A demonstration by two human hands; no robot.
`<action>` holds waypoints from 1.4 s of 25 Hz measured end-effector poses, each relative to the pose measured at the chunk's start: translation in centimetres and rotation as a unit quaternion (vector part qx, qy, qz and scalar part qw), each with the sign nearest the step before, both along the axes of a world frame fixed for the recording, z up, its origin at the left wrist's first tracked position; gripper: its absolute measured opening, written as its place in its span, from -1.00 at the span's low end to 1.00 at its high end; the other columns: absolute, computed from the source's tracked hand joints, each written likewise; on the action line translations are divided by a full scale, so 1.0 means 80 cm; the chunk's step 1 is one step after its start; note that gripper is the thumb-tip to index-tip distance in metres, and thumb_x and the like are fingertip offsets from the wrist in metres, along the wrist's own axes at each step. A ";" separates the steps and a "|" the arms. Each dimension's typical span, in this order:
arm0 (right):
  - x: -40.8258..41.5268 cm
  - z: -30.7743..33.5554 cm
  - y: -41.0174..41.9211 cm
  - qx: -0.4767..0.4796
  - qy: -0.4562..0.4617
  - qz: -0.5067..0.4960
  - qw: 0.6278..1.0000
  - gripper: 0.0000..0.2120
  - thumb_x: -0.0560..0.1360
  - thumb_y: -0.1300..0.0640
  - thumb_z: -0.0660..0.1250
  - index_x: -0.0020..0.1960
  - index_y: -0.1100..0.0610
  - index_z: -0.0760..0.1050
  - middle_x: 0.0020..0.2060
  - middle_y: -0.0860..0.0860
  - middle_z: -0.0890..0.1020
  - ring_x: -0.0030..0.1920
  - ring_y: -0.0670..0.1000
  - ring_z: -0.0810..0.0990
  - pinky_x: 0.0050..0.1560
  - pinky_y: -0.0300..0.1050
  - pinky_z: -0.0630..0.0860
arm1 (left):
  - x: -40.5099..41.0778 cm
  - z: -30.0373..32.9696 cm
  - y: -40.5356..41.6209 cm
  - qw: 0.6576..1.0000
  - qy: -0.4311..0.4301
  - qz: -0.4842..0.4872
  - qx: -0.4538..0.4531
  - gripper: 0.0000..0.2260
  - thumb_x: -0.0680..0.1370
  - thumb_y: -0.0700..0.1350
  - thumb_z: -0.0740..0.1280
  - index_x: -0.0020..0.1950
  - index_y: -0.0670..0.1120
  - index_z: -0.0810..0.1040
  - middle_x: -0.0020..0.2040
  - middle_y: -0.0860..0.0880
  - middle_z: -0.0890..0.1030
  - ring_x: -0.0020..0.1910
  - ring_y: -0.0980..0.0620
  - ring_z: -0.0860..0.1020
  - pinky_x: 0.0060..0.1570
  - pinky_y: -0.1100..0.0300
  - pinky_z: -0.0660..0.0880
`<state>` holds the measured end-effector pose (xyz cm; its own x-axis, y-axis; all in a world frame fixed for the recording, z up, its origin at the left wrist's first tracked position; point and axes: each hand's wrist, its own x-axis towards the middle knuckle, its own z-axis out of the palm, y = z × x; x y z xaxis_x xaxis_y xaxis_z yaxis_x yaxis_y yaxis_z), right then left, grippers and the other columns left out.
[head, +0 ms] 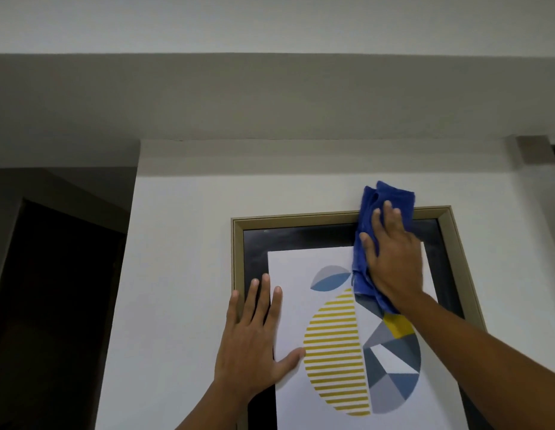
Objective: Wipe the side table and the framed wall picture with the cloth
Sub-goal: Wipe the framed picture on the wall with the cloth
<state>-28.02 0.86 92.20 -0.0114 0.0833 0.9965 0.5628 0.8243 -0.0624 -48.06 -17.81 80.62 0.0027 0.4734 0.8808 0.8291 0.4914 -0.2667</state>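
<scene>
Item: framed wall picture (341, 342), hung on a white wall (183, 274); side table not in view. Blue cloth (384, 200) is pressed flat across the top rail near the upper right corner by the right hand (394, 259), fingers straight, nothing gripped. The left hand (254, 342) is laid flat, fingers spread, on the left edge as a brace. Risks, as judged: the frame may be tilted or unseated by pressure near its corner; the ungripped cloth may be dropped; fingermarks may be left by the bare bracing palm.
</scene>
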 end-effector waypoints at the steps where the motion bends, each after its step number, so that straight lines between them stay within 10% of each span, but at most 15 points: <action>1: -0.015 -0.001 -0.016 0.035 -0.015 0.012 0.999 -0.49 0.61 -0.01 0.15 0.47 0.24 0.29 0.50 0.19 0.27 0.48 0.23 0.26 0.23 0.17 0.45 | -0.001 0.000 0.000 1.000 0.003 0.000 0.001 -0.08 0.46 0.51 0.06 0.59 -0.12 0.12 0.61 -0.17 0.10 0.58 -0.22 0.08 0.45 -0.23 0.01; 11: -0.103 0.011 -0.095 0.217 -0.294 0.044 0.930 -0.56 0.64 -0.05 0.10 0.49 0.03 0.27 0.49 -0.02 0.35 0.48 -0.01 0.27 0.41 0.00 0.22 | -0.009 -0.003 0.005 1.000 0.020 -0.004 0.013 -0.07 0.47 0.49 0.10 0.60 -0.15 0.07 0.61 -0.18 0.11 0.60 -0.16 0.03 0.53 -0.19 -0.09; 20: 0.108 -0.029 0.070 0.076 -0.077 0.028 0.994 -0.57 0.53 0.07 0.13 0.31 0.22 0.49 0.22 0.18 0.62 0.16 0.22 0.62 0.13 0.12 0.53 | -0.007 -0.002 0.003 1.000 0.015 -0.007 0.013 -0.08 0.47 0.50 0.08 0.61 -0.10 0.03 0.63 -0.16 0.04 0.60 -0.19 0.00 0.51 -0.25 -0.05; 26: 0.065 -0.025 0.042 0.000 0.025 0.045 0.999 -0.62 0.47 0.20 0.23 0.22 0.32 0.56 0.14 0.27 0.65 0.12 0.26 0.63 0.12 0.13 0.55 | -0.002 -0.001 0.002 1.000 0.016 -0.003 0.007 -0.09 0.47 0.50 0.06 0.60 -0.10 0.09 0.62 -0.17 0.07 0.59 -0.21 0.02 0.50 -0.26 -0.03; 35: -0.118 0.001 -0.133 0.170 -0.217 0.108 0.955 -0.65 0.51 0.13 0.32 0.28 0.16 0.50 0.30 0.11 0.57 0.29 0.13 0.50 0.22 0.10 0.46 | -0.009 -0.002 0.006 1.000 0.027 0.005 0.000 -0.09 0.46 0.48 0.09 0.56 -0.17 0.21 0.59 -0.22 0.17 0.59 -0.18 0.04 0.54 -0.20 -0.07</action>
